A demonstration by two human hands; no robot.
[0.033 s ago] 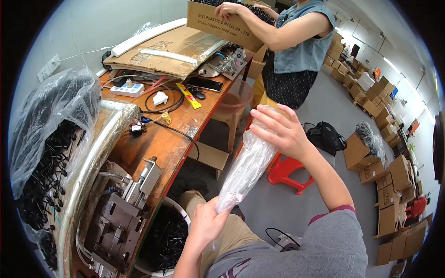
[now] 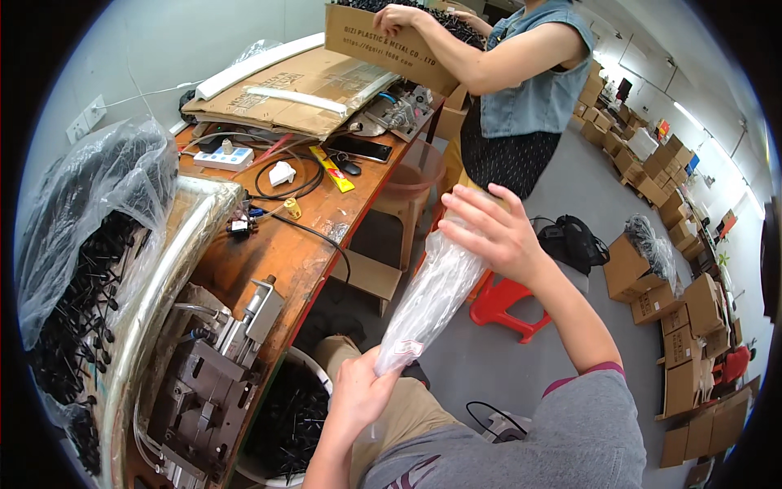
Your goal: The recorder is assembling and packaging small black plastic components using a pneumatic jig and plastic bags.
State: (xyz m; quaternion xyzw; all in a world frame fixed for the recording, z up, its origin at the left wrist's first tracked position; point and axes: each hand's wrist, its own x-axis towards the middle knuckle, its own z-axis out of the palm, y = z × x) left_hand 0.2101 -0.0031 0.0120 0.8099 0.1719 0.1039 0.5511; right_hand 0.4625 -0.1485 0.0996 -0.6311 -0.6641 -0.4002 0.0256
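Observation:
A long, narrow clear plastic bag (image 2: 436, 285), gathered and wrinkled, slants between my two hands above my lap. A small label with red print (image 2: 409, 349) shows near its lower end. My left hand (image 2: 364, 389) is closed round that lower end. At the upper end, my right hand (image 2: 489, 232) rests over the bag's top with fingers bent across it, and the palm side is hidden. What the bag contains, if anything, I cannot make out.
A metal jig (image 2: 204, 391) stands on the wooden bench (image 2: 318, 220), near a power strip (image 2: 224, 157) and cables. A bucket of black parts (image 2: 285, 424) is below. Another person holds a cardboard box (image 2: 391, 49). A red stool (image 2: 509, 310) stands beyond my right arm.
The bag's lower end and my left hand have shifted slightly left. The other person's box has also moved a little to the left.

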